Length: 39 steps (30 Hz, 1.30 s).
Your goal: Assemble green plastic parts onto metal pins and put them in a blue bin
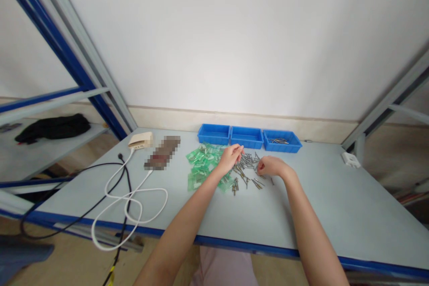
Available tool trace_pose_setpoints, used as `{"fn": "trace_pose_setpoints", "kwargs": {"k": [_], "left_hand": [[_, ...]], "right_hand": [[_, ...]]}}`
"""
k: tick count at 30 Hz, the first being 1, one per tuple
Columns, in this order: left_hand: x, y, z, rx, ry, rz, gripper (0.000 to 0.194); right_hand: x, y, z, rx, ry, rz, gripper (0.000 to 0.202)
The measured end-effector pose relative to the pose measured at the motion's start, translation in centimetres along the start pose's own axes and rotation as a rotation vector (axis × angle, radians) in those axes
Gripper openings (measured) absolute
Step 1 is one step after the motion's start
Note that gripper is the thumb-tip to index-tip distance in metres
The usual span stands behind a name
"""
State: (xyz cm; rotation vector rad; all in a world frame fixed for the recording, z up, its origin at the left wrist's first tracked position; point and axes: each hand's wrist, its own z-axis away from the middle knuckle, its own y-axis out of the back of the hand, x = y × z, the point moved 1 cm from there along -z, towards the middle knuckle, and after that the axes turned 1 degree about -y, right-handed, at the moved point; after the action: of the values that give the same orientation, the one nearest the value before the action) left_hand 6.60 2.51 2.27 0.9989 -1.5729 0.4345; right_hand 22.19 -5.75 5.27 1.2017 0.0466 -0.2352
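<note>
My left hand [232, 157] is over the right side of a heap of green plastic bags [203, 163], its fingers drawn together at the edge of a pile of metal bolts [247, 161]. What it holds, if anything, is too small to make out. My right hand [266, 166] is closed low at the pile's right edge, fingertips down near the bolts; its grip is hidden. Small groups of bolts [257, 183] lie nearer the front. Behind stand three blue trays: the left [214, 139] and middle [247, 143] look bare inside, while the right tray [283, 147] holds several metal pieces.
On the left are a cream box [140, 140], a blurred-out object [162, 153] and a looped white cable [140, 219] beside black cables. A white device [350, 159] sits at the far right. Blue and grey frame posts flank the table [254, 228].
</note>
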Motion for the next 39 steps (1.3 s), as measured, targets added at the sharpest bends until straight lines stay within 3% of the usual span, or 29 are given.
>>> {"fn": "trace_pose_setpoints", "kwargs": {"k": [8, 16, 21, 28, 31, 36, 39], "left_hand": [[-0.1, -0.1, 0.1, -0.030, -0.015, -0.057, 0.038], [-0.5, -0.2, 0.1, -0.074, 0.013, -0.091, 0.038], [-0.5, -0.2, 0.1, -0.074, 0.010, -0.099, 0.037], [-0.6, -0.3, 0.1, -0.084, 0.003, -0.113, 0.037], [-0.5, -0.3, 0.2, -0.088, 0.000, -0.106, 0.036], [-0.5, -0.6, 0.4, -0.167, 0.020, -0.071, 0.034], [-0.6, -0.7, 0.5, -0.210, 0.015, -0.061, 0.037]], "right_hand": [[-0.3, -0.4, -0.4, -0.001, 0.050, -0.030, 0.021], [0.2, -1.0, -0.8, 0.093, 0.109, -0.129, 0.013], [0.3, -1.2, -0.8, 0.055, 0.090, -0.146, 0.005], [-0.6, -0.8, -0.1, 0.028, 0.049, -0.061, 0.014], [-0.7, -0.3, 0.1, 0.088, 0.116, -0.105, 0.014], [-0.8, 0.3, 0.1, 0.297, 0.286, -0.326, 0.014], [-1.1, 0.3, -0.1, 0.310, 0.371, -0.454, 0.014]]}}
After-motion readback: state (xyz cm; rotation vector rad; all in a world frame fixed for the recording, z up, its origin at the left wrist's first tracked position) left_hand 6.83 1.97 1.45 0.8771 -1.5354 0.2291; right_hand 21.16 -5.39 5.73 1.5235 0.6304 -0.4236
